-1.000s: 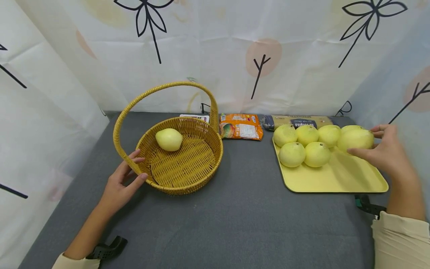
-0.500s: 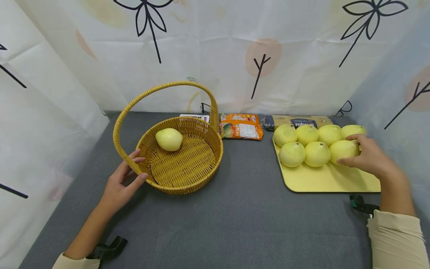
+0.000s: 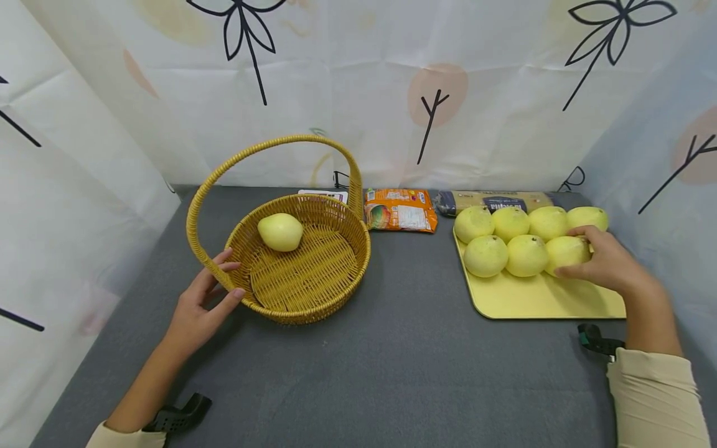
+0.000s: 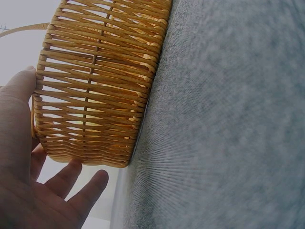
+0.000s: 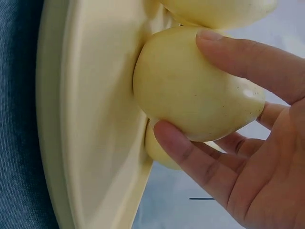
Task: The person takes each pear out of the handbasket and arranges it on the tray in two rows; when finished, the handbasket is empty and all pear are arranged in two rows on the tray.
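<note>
In the head view, my left hand (image 3: 203, 306) holds the rim of a round woven basket (image 3: 302, 308) at the foot of its tall handle. Seen from the left wrist, thumb and fingers spread about the wicker wall (image 4: 95, 90). One pale yellow-green pear (image 3: 280, 232) lies inside the basket, against its back left side. Over at the right, my right hand (image 3: 607, 261) grips another pear (image 3: 566, 254) on the yellow tray (image 3: 538, 303). The right wrist view shows its thumb and fingers round this pear (image 5: 186, 86), which sits close beside other pears.
Several more pears (image 3: 486, 256) stand in two rows on the tray's back part. Behind lie an orange packet (image 3: 400, 211), a long tan package (image 3: 501, 201) and a white card (image 3: 325, 195) partly behind the basket. A printed curtain (image 3: 358, 93) borders the grey tabletop (image 3: 358, 373).
My right hand has moved left and toward me with its pear, from above the tray's back right corner to beside the front-row pears. The left hand and the basket stay in place.
</note>
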{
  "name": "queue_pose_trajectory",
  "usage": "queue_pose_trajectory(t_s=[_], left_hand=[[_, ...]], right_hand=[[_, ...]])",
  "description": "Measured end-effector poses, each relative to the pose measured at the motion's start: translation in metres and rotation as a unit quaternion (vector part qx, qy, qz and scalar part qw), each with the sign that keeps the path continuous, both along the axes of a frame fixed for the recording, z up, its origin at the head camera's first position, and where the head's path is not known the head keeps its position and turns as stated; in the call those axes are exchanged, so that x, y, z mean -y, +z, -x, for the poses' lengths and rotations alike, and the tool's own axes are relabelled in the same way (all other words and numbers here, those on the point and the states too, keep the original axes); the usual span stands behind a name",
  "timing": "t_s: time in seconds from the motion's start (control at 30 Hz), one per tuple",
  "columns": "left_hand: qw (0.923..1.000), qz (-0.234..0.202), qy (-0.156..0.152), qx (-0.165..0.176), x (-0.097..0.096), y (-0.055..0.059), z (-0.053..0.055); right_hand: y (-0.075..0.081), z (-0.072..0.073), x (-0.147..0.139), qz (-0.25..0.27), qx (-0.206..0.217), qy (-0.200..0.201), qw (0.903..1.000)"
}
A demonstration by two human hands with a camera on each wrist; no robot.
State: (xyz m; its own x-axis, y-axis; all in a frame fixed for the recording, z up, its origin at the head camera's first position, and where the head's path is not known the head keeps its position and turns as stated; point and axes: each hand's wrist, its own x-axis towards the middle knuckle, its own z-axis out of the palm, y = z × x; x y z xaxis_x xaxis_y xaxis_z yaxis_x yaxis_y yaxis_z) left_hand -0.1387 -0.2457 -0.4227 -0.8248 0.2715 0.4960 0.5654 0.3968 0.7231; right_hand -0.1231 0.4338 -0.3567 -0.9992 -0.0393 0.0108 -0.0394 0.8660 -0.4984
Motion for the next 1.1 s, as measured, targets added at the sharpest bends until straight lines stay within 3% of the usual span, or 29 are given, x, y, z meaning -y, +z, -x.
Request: queue_pose_trajectory(t_s=[0.13,0.37,0.5,0.63,0.77,0.93,1.1], left_hand=[[1.0,0.001,0.001,0.001,0.0,0.002,-0.002],[1.0,0.004,0.003,0.003,-0.012,0.023,-0.013],[1.0,0.004,0.002,0.002,-0.009,0.018,-0.01],[1.0,-0.001,-0.003,-0.003,-0.001,0.004,-0.002],[0.9999,-0.004,-0.008,-0.009,0.002,-0.001,0.002],[0.9999,-0.002,-0.006,-0.013,-0.001,0.002,0.001],[1.0,-0.001,0.001,-0.002,-0.008,0.016,-0.008]], right_hand=[[0.001,0.001,0.001,-0.013,0.009,-0.001,0.9999],[0.005,0.001,0.001,-0.018,0.056,-0.011,0.9982],[0.006,0.001,0.0,-0.018,0.068,-0.011,0.9974],[0.01,0.0,0.003,-0.028,0.046,-0.006,0.9985],[0.021,-0.003,0.014,-0.038,0.023,-0.005,0.999],[0.038,-0.003,0.042,-0.029,0.014,0.012,0.9994],[0.048,-0.001,0.082,0.019,-0.007,0.066,0.9976]])
